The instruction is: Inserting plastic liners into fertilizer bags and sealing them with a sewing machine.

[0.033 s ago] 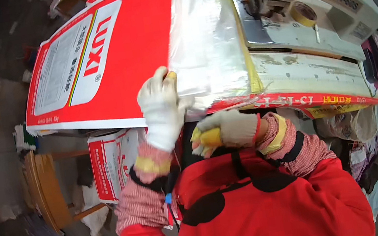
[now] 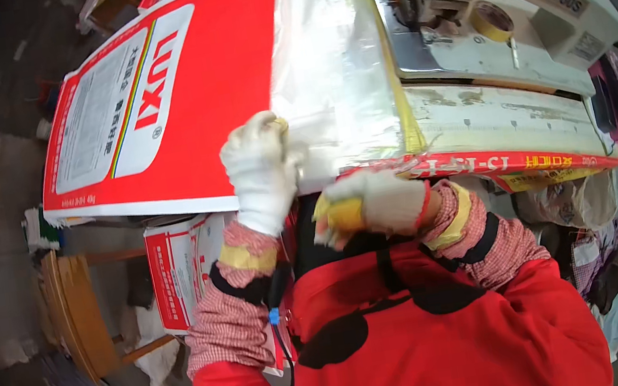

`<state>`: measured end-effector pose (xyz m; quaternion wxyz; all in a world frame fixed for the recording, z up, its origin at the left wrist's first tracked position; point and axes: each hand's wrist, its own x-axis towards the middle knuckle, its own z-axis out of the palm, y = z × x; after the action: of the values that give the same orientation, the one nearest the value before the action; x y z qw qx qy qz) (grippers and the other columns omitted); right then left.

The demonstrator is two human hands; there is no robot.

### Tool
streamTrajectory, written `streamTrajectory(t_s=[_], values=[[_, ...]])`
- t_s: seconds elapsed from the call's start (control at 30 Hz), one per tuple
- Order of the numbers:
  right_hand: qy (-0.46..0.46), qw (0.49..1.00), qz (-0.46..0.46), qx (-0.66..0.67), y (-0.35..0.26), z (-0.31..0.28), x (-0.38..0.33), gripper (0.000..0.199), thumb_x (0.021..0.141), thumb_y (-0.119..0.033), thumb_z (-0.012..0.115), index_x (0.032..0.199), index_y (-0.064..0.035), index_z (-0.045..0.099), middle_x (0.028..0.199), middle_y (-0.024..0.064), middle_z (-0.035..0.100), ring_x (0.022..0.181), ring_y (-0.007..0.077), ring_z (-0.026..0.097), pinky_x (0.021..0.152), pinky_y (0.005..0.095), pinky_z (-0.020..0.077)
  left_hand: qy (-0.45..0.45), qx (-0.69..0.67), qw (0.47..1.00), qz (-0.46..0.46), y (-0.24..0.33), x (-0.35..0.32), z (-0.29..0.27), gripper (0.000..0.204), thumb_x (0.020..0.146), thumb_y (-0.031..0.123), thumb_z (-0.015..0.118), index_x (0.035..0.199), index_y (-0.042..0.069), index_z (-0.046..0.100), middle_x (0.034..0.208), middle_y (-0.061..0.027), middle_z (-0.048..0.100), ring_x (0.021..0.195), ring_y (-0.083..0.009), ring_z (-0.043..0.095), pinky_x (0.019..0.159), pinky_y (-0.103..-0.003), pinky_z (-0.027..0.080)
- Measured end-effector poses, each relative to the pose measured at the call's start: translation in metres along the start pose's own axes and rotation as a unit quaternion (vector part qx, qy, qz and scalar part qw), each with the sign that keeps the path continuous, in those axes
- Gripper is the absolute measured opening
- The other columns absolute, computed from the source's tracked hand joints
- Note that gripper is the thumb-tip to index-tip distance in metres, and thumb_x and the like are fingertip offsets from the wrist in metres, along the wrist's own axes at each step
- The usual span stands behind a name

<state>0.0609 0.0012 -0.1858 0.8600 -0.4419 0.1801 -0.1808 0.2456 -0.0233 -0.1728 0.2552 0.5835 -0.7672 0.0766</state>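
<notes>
A red and white printed sack (image 2: 227, 69) lies flat on the table, with a clear plastic liner (image 2: 329, 62) sticking out of its right end. My left hand (image 2: 261, 168), in a white glove, rests at the seam between sack and liner, fingers curled down on the plastic near the front edge. At the table's front edge is my right hand (image 2: 374, 203), in a whitish glove with yellow fingertips. Its fingers are curled in below the liner's near corner; what they hold, if anything, is blurred and hidden.
A white sewing machine (image 2: 490, 14) stands right of the liner, a tape roll (image 2: 491, 20) on its bed. Red printed film (image 2: 472, 160) covers the table's front edge. More printed sacks (image 2: 184, 267) hang below, beside a wooden stool (image 2: 74, 308).
My right hand's fingers have shifted slightly and look more blurred. The left hand has curled a little more, in nearly the same place. The whole view has shifted slightly.
</notes>
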Motion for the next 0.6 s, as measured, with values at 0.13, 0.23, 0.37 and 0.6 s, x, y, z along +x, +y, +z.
streamTrajectory(t_s=[0.13, 0.23, 0.37, 0.6], values=[[0.289, 0.951, -0.088, -0.06, -0.041, -0.021, -0.008, 0.019, 0.083, -0.016, 0.053, 0.093, 0.0, 0.056, 0.079, 0.008, 0.06, 0.057, 0.0133, 0.056, 0.053, 0.0235, 0.0447, -0.061, -0.229, 0.962, -0.137, -0.002, 0.017, -0.007, 0.012, 0.072, 0.01, 0.056, 0.077, 0.0, 0.061, 0.082, -0.0132, 0.061, 0.082, -0.028, 0.057, 0.075, -0.036, 0.044], [0.353, 0.928, -0.117, -0.006, -0.065, -0.035, 0.019, 0.027, 0.084, -0.025, 0.055, 0.094, -0.0005, 0.057, 0.074, 0.0056, 0.06, 0.053, 0.0116, 0.052, 0.051, 0.0228, 0.043, -0.069, -0.18, 0.978, -0.076, -0.006, 0.019, -0.015, 0.013, 0.074, 0.009, 0.055, 0.08, -0.001, 0.062, 0.086, -0.0134, 0.061, 0.083, -0.0275, 0.057, 0.076, -0.036, 0.044], [0.337, 0.937, -0.094, -0.002, -0.074, -0.057, 0.05, 0.032, 0.084, -0.033, 0.054, 0.092, -0.0015, 0.059, 0.069, 0.004, 0.059, 0.051, 0.0102, 0.049, 0.049, 0.0224, 0.0412, -0.017, -0.065, 0.996, 0.057, -0.002, 0.028, -0.031, 0.013, 0.073, 0.009, 0.058, 0.082, 0.002, 0.063, 0.087, -0.0104, 0.062, 0.081, -0.0274, 0.057, 0.075, -0.034, 0.043], [0.348, 0.91, -0.051, -0.218, -0.097, -0.046, 0.041, 0.041, 0.083, -0.046, 0.051, 0.084, -0.0084, 0.067, 0.06, 0.0034, 0.057, 0.049, 0.0109, 0.047, 0.046, 0.0268, 0.037, -0.041, 0.016, 0.991, 0.127, 0.002, 0.048, -0.062, 0.01, 0.072, 0.006, 0.057, 0.08, 0.003, 0.061, 0.088, -0.0086, 0.062, 0.081, -0.0261, 0.057, 0.074, -0.035, 0.042]])
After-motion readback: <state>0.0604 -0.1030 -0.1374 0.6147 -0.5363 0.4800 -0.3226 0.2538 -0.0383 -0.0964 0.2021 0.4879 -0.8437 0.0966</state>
